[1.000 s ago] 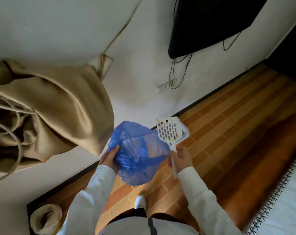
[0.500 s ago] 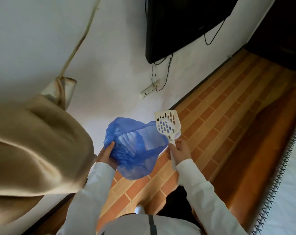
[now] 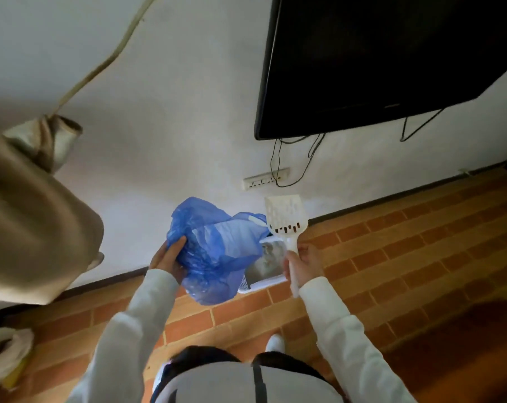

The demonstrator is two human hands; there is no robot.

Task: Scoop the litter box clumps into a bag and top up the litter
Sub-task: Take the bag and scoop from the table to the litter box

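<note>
The left hand (image 3: 168,258) grips a crumpled, translucent blue plastic bag (image 3: 214,251) by its left side, fingers curled into the folds, and holds it up in front of the body with its mouth gaping towards the right. The right hand (image 3: 303,264) is wrapped round the handle of a white slotted plastic litter scoop (image 3: 285,218), which points upward with its perforated blade just beside the bag's right edge; whether the scoop holds anything cannot be told. Below and behind the bag, on the orange brick-patterned floor (image 3: 391,257) against the dark skirting of the white wall (image 3: 173,126), sits a white plastic litter box (image 3: 268,264), mostly hidden by the bag, with pale grey litter showing in its visible part. Both arms are in white sleeves. A large black flat screen (image 3: 391,59) hangs on the wall above, with thin black cables dangling to a white socket strip (image 3: 266,178). At the left hangs a bulky beige cloth (image 3: 34,222), and a pale, crumpled bundle (image 3: 5,353) lies at the lower left edge.
</note>
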